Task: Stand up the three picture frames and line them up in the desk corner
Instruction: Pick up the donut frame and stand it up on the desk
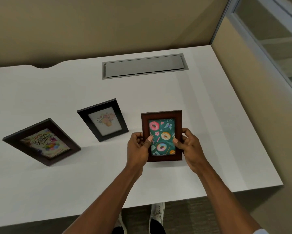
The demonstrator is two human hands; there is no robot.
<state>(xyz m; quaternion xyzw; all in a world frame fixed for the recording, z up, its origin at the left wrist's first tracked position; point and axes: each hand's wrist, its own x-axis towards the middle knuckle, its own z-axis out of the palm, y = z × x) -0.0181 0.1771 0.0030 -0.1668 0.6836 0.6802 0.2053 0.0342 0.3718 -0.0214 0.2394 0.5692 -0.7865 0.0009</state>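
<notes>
Reddish-brown wood borders the doughnut-print frame [161,135], which both hands carry above the white counter [209,132]. The left hand [139,149] is closed on the frame's left edge, thumb pressed on the front glass and the other fingers curled behind; the right hand [189,146] mirrors it on the right edge, thumb on the front. Gripping by the two long sides keeps the picture facing the person and leaves the back reachable for the hidden fingers, which probably suits getting at the prop behind. Whether that prop is folded out I cannot tell, since the back is out of sight. The frame seems lifted and tipped, not resting on the counter, though its lower edge is close to the surface.

Left of the left hand, a little beyond it, sits the black frame with the flower picture [103,120]; further left again is the dark frame with the birthday card [42,142]. Both look tilted back, but whether they stand on props or lie flat is hard to settle from this angle.

Beyond both hands a grey cable hatch [144,66] is set into the counter, and beyond and to the right of the right hand the tan partition [253,98] forms the corner where the row should end up. By my reading, this frame goes there first, as it is nearest.
</notes>
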